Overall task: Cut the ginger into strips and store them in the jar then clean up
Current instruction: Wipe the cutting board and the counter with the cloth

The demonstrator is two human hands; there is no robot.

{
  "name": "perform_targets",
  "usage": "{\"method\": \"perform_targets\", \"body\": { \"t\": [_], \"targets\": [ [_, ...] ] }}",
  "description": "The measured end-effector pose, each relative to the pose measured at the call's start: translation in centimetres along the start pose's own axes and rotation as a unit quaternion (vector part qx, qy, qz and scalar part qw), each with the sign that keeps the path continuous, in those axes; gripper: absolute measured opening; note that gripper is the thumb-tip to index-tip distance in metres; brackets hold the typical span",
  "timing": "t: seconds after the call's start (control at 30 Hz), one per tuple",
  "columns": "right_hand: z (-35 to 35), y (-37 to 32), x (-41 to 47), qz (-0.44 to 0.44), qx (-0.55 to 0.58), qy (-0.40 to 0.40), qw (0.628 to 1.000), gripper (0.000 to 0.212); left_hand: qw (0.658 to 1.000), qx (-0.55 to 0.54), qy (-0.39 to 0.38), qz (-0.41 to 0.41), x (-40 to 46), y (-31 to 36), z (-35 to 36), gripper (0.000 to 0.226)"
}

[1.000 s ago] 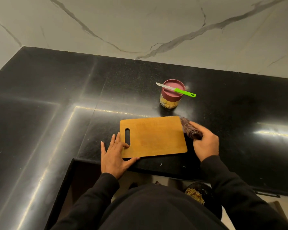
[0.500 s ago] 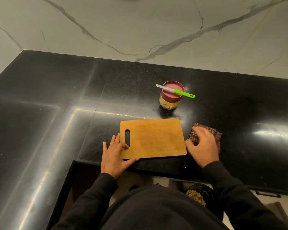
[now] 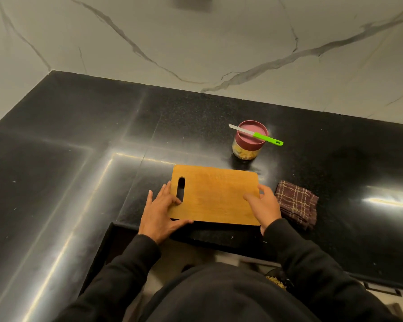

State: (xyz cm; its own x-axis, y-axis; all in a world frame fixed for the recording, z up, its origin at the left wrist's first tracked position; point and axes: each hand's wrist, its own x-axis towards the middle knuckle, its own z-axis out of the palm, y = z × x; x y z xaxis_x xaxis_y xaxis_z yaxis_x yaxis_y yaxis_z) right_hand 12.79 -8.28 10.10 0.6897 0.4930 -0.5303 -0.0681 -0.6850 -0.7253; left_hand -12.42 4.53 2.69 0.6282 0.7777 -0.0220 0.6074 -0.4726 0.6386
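Observation:
The bare wooden cutting board lies at the front edge of the black counter. My left hand holds its left end, with a fingertip at the handle slot and the thumb along the near edge. My right hand grips the right edge, thumb on top. Behind the board stands the glass jar with ginger strips inside and a maroon lid. The green-handled knife lies across that lid.
A folded maroon checked cloth lies on the counter just right of the board. The marble wall backs the black counter. Below the counter edge, a dark bin holds pale scraps.
My right hand has let go of the cloth, left it on the counter and moved left to the board's right edge. My left hand's thumb now hooks the near edge.

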Motion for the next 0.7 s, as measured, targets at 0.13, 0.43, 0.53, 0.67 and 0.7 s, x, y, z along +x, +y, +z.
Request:
{"method": "perform_targets", "body": {
  "t": [0.13, 0.43, 0.53, 0.67, 0.7],
  "targets": [
    [1.7, -1.6, -1.4, 0.017, 0.107, -0.027, 0.994, 0.047, 1.0, -0.004, -0.014, 0.003, 0.7, -2.6, -3.4, 0.056],
    [6.0, -3.5, -2.8, 0.022, 0.171, -0.103, 0.98, 0.047, 0.998, 0.02, -0.055, -0.029, 1.0, -7.9, -7.2, 0.056],
    [6.4, -3.4, -2.8, 0.029, 0.184, -0.114, 0.976, 0.04, 0.997, 0.027, -0.063, -0.032, 0.8, -8.4, -6.8, 0.055],
    [7.1, -2.4, -2.2, 0.027, 0.163, -0.111, 0.98, 0.022, 0.996, 0.024, -0.079, -0.039, 1.2, -8.7, -6.5, 0.055],
    [7.2, -2.3, -2.1, 0.02, 0.161, -0.108, 0.981, 0.018, 0.996, 0.024, -0.082, -0.039, 1.2, -8.8, -6.5, 0.056]
  ]
}}
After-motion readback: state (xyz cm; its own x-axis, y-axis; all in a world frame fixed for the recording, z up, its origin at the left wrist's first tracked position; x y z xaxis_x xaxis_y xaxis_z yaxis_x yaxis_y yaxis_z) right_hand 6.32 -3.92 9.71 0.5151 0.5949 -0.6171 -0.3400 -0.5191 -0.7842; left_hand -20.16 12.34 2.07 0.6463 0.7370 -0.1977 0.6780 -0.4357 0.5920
